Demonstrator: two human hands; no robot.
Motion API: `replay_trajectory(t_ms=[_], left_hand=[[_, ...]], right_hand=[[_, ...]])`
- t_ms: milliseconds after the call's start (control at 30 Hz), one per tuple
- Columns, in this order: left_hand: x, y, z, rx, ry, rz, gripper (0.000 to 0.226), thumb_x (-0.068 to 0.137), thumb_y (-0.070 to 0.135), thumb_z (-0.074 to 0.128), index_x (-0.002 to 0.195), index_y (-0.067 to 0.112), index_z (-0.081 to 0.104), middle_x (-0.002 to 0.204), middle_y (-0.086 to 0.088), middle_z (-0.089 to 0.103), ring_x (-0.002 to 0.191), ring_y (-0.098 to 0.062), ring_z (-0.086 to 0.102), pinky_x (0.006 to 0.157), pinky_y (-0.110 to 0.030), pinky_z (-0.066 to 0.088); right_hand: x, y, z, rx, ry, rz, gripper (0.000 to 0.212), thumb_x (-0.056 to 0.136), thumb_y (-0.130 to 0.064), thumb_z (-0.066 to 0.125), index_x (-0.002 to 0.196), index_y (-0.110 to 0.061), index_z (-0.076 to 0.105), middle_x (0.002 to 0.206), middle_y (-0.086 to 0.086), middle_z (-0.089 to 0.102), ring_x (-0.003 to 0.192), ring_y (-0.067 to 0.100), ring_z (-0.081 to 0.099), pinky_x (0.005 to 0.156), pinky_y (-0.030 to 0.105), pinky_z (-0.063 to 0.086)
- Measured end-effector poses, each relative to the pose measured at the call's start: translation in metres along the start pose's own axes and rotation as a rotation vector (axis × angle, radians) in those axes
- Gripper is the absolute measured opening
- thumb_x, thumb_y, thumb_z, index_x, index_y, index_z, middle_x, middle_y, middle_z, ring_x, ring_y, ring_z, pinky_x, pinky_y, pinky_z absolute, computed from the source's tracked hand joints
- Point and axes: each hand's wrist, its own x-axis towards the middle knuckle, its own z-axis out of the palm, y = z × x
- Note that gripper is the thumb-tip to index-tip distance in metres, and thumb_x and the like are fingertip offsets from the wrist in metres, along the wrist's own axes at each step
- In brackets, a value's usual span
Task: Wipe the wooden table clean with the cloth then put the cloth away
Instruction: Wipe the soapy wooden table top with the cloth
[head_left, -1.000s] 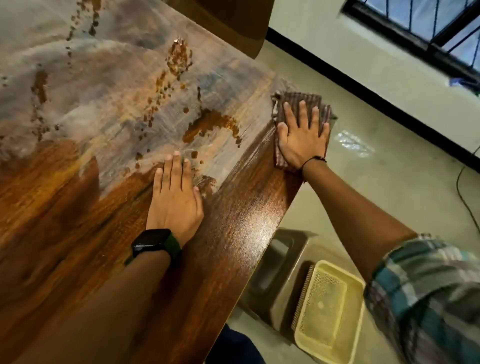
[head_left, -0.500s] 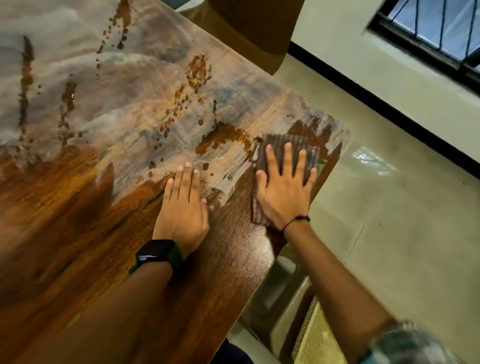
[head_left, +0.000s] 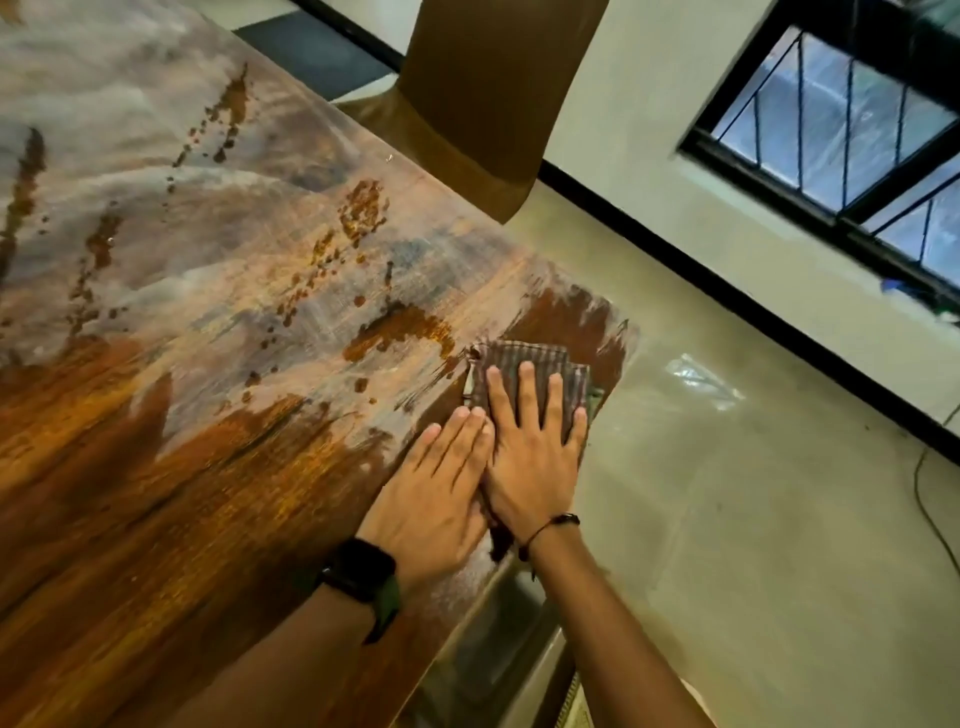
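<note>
The wooden table (head_left: 171, 519) runs from lower left to upper middle, with a pale dusty film and wet brown splotches (head_left: 400, 330) across its far half and dark wiped wood nearer me. A striped brown cloth (head_left: 519, 361) lies flat near the table's right corner. My right hand (head_left: 532, 452) presses flat on the cloth with straight, spread fingers. Beside it, my left hand (head_left: 434, 493) rests flat on the bare wood, touching the right hand's thumb side. A black watch sits on the left wrist.
A brown chair (head_left: 483, 98) stands at the table's far edge. To the right lie a pale tiled floor (head_left: 753, 519), a wall with a black skirting and a barred window (head_left: 852, 109). A grey stool (head_left: 498, 649) stands under the table's right edge. A cable trails at far right.
My right hand slid the cloth back from the table's far right corner toward me and leftward, leaving a dark wiped patch there. The left hand now lies against the right hand.
</note>
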Motion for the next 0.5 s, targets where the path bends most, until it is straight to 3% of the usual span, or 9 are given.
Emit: replay_trajectory(t_ms=[67, 200, 267, 367, 433, 500], left_hand=[[-0.006, -0.006, 0.005, 0.022, -0.046, -0.007, 0.057, 0.091, 0.035, 0.025, 0.132, 0.0, 0.044, 0.139, -0.017, 0.044, 0.135, -0.027, 0.029, 0.112, -0.035, 0.0], [-0.01, -0.007, 0.011, 0.009, -0.078, 0.029, 0.063, 0.096, 0.036, 0.008, 0.129, 0.001, 0.048, 0.138, -0.012, 0.043, 0.13, -0.023, 0.029, 0.113, -0.034, 0.002], [-0.009, -0.006, 0.015, 0.026, -0.087, 0.054, 0.062, 0.096, 0.035, 0.008, 0.127, 0.003, 0.052, 0.135, -0.013, 0.049, 0.13, -0.025, 0.036, 0.112, -0.034, 0.004], [-0.006, -0.007, 0.017, 0.025, -0.08, 0.042, 0.061, 0.096, 0.034, 0.009, 0.127, 0.003, 0.052, 0.134, -0.014, 0.051, 0.127, -0.025, 0.045, 0.11, -0.035, 0.006], [-0.007, -0.006, 0.015, 0.031, -0.08, 0.036, 0.061, 0.096, 0.034, 0.008, 0.128, 0.004, 0.051, 0.134, -0.014, 0.052, 0.127, -0.023, 0.042, 0.11, -0.035, 0.006], [-0.007, -0.005, 0.013, 0.037, -0.079, 0.029, 0.061, 0.096, 0.034, 0.008, 0.128, 0.004, 0.052, 0.134, -0.014, 0.052, 0.127, -0.021, 0.039, 0.11, -0.034, 0.006]], right_hand=[[0.017, 0.013, -0.001, 0.018, -0.007, -0.028, 0.058, 0.09, -0.054, 0.004, 0.146, -0.041, -0.003, 0.159, -0.004, -0.002, 0.146, 0.025, -0.008, 0.112, 0.051, -0.012], [0.109, 0.066, -0.013, 0.034, 0.01, 0.09, 0.053, 0.097, -0.053, 0.02, 0.148, -0.044, 0.007, 0.16, -0.005, 0.001, 0.146, 0.025, -0.004, 0.114, 0.056, -0.005], [0.149, 0.089, -0.023, 0.046, -0.019, 0.141, 0.052, 0.097, -0.053, 0.021, 0.147, -0.043, 0.014, 0.158, -0.002, 0.013, 0.143, 0.031, 0.012, 0.112, 0.058, 0.012], [0.175, 0.102, -0.035, 0.094, -0.029, 0.14, 0.047, 0.097, -0.048, 0.022, 0.139, -0.033, 0.034, 0.14, 0.012, 0.043, 0.123, 0.04, 0.041, 0.097, 0.052, 0.035], [0.171, 0.098, -0.036, 0.095, -0.005, 0.134, 0.045, 0.098, -0.044, 0.022, 0.135, -0.026, 0.039, 0.133, 0.015, 0.048, 0.118, 0.04, 0.044, 0.094, 0.05, 0.037], [0.16, 0.092, -0.034, 0.047, -0.008, 0.146, 0.048, 0.099, -0.044, 0.022, 0.141, -0.025, 0.033, 0.141, 0.015, 0.041, 0.126, 0.039, 0.037, 0.1, 0.053, 0.032]])
